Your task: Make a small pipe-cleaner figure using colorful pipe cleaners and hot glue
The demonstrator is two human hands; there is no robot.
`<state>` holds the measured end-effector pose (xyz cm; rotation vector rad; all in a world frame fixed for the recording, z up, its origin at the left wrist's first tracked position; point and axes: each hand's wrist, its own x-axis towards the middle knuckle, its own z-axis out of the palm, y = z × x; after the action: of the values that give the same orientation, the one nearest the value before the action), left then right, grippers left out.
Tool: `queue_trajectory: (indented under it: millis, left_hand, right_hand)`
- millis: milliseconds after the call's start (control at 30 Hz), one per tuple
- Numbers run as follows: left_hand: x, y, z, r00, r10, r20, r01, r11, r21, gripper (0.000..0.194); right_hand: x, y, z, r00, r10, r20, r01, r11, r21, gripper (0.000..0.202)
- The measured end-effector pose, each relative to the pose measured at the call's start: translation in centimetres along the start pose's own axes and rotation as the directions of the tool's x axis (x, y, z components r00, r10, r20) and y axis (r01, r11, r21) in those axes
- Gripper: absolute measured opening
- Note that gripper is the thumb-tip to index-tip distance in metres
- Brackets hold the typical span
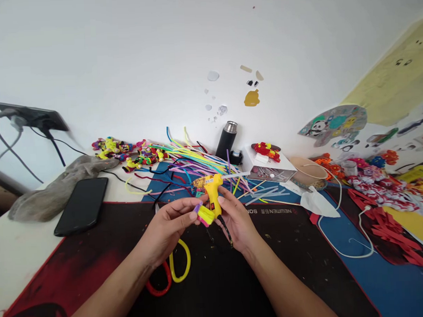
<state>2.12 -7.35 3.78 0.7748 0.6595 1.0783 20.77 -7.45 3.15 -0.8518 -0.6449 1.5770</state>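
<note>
My right hand (pixel 236 217) is closed around the handle of a yellow hot glue gun (pixel 213 193), its nozzle pointing left and a clear glue stick (pixel 235 174) sticking out of its back. Between the fingertips of my left hand (pixel 177 220) is a small yellow, pink and purple pipe-cleaner piece (pixel 204 214), close beside the gun's handle. Below my left wrist lie scissors with one red and one yellow handle loop (pixel 180 261); their blades are mostly hidden under the hand.
Loose pipe cleaners (pixel 187 159) spread behind my hands, near a black thermos (pixel 227 139) and a white drawer box (pixel 270 168). A phone (pixel 82 205) lies left on the dark mat (pixel 288 271). Finished pipe-cleaner figures (pixel 110 148) sit at the back left. A white cable (pixel 343 254) loops at right.
</note>
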Motion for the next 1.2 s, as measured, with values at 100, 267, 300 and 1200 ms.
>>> queue_trajectory:
  millis: [100,267,300,1200]
  left_hand:
    - [0.0,0.0,0.1,1.0,0.001,0.004,-0.001,1.0,-0.003,0.032]
    - [-0.1,0.0,0.0,1.0,0.01,0.002,-0.01,1.0,-0.001,0.031]
    - [-0.1,0.0,0.0,1.0,0.012,0.001,-0.012,1.0,0.004,0.031]
    - [-0.2,-0.3,0.0,0.998,-0.032,0.057,0.023,0.989,0.148,0.031]
  right_hand:
    - [-0.2,0.0,0.0,1.0,0.012,0.007,-0.012,1.0,0.001,0.056]
    - [-0.3,0.2,0.1,0.999,0.01,0.039,-0.009,1.0,-0.023,0.049]
    - [-0.3,0.3,0.1,0.999,0.01,0.049,-0.008,0.999,-0.035,0.045]
    - [0.9,2.0,0.1,0.992,0.01,-0.129,-0.022,0.995,-0.092,0.051]
